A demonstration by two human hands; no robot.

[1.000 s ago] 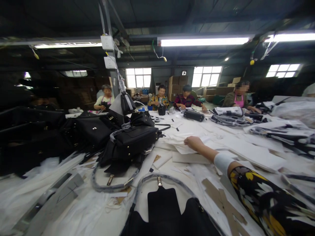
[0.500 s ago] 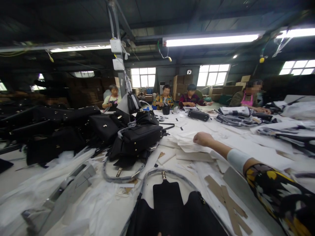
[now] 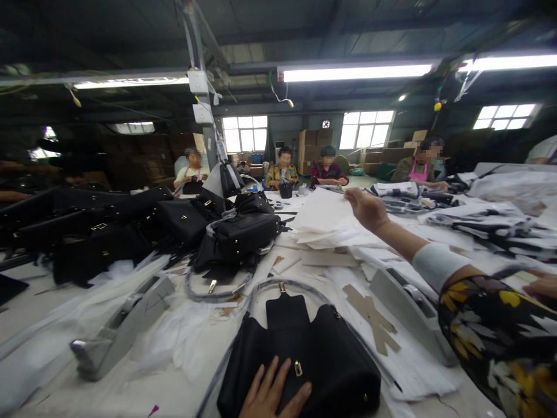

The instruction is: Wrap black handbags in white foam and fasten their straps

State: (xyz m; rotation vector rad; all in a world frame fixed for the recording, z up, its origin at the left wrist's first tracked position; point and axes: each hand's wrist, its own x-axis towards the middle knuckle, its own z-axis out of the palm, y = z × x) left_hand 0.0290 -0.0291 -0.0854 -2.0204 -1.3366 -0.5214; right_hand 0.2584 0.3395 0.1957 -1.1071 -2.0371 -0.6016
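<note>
R hand [image 3: 368, 209] has come up off the paper pile [image 3: 331, 238] w/ a white sheet [image 3: 322, 212]: grip pinched on its edge, sheet now above the tabletop [image 3: 174, 395]. L hand [image 3: 272, 395] newly in view, flat & open on black handbag [image 3: 322, 360] at front.

1 head view, facing forward across worktable [image 3: 174, 400]; black bag [image 3: 322, 360] close below

— Where's the left hand [image 3: 272, 395]?
— Low and near, palm down, fingers spread flat.
— And the right hand [image 3: 368, 209]?
— Arm stretched forward, hand raised, fingers pinched together.
</note>
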